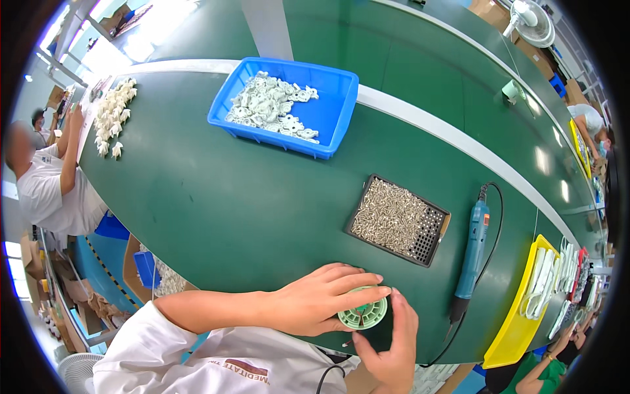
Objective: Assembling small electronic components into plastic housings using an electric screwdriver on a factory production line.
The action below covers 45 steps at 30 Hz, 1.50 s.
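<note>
Your left hand (pixel 308 305) spans the green part (pixel 373 318), gripping it from the left; your right hand (pixel 395 338) curls round its right side, thumb and fingers closing in; it's at the bench's (pixel 230 203) near edge; you seem to be steadying or turning it, and the next move looks to call for an even hold; beyond, the metal-bits tray (pixel 428 238), driver (pixel 472 249), then blue bin (pixel 331 108).

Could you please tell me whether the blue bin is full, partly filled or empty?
The blue bin is partly filled: pale parts are heaped toward its left, while its blue inside shows uncovered at the right.
</note>
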Each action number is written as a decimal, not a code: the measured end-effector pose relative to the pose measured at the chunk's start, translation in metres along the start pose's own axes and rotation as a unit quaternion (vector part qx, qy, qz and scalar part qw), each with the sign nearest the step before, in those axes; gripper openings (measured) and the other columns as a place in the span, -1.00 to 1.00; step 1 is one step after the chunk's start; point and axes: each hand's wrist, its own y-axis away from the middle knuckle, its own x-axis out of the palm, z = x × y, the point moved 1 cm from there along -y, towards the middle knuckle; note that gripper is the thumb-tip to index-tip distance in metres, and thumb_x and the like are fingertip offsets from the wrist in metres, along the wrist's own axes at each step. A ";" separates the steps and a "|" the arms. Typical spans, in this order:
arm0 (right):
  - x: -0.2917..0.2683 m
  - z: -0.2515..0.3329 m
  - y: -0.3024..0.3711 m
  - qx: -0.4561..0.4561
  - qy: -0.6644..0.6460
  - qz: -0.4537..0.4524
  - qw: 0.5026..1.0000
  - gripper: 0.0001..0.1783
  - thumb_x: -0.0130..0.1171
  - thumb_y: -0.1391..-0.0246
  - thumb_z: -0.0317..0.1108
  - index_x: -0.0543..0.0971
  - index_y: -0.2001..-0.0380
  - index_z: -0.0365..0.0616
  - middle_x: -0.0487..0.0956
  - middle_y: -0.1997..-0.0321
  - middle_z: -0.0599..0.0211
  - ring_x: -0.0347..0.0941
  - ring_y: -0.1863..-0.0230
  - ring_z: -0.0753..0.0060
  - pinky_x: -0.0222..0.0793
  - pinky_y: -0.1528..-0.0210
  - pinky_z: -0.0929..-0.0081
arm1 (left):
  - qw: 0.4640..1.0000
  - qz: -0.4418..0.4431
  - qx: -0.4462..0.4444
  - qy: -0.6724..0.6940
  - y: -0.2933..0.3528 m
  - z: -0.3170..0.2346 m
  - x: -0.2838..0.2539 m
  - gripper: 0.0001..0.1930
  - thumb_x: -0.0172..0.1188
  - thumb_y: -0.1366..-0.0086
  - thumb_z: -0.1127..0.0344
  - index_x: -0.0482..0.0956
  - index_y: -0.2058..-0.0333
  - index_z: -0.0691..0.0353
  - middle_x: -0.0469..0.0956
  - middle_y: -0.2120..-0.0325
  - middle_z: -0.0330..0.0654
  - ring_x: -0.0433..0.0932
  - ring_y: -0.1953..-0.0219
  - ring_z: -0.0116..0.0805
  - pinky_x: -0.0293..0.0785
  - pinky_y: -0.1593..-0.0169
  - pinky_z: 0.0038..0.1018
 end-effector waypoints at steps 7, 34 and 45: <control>0.013 -0.002 -0.001 0.022 -0.065 -0.002 0.998 -0.10 0.42 0.31 -0.33 0.25 -0.16 -0.28 0.32 -0.15 -0.07 0.22 -0.13 -0.12 0.11 -0.17 0.14 | 0.993 0.003 -0.038 0.108 -0.016 -0.010 -0.060 -0.33 0.22 -0.08 0.42 0.21 -0.19 0.25 0.26 -0.12 0.02 0.26 -0.14 -0.04 0.23 -0.16 -0.24; 0.032 -0.027 0.007 -0.001 -0.074 -0.136 0.988 -0.13 0.50 0.40 -0.30 0.34 -0.06 -0.30 0.46 -0.03 -0.01 0.40 -0.01 0.00 0.27 -0.05 0.23 | 0.968 -0.181 -0.062 -0.164 -0.057 0.005 -0.115 -0.77 0.25 0.05 0.52 0.50 0.35 0.21 0.53 0.43 -0.22 0.47 0.49 -0.44 0.40 0.37 -0.54; 0.033 -0.023 0.005 0.007 -0.093 -0.106 0.990 -0.11 0.46 0.37 -0.38 0.28 -0.11 -0.31 0.38 -0.09 -0.02 0.33 -0.05 0.06 0.26 -0.10 0.26 | 0.955 -0.104 0.035 -0.274 0.010 0.016 -0.014 -0.62 0.27 0.10 0.45 0.59 0.19 0.20 0.36 0.47 -0.31 0.38 0.51 -0.40 0.34 0.40 -0.50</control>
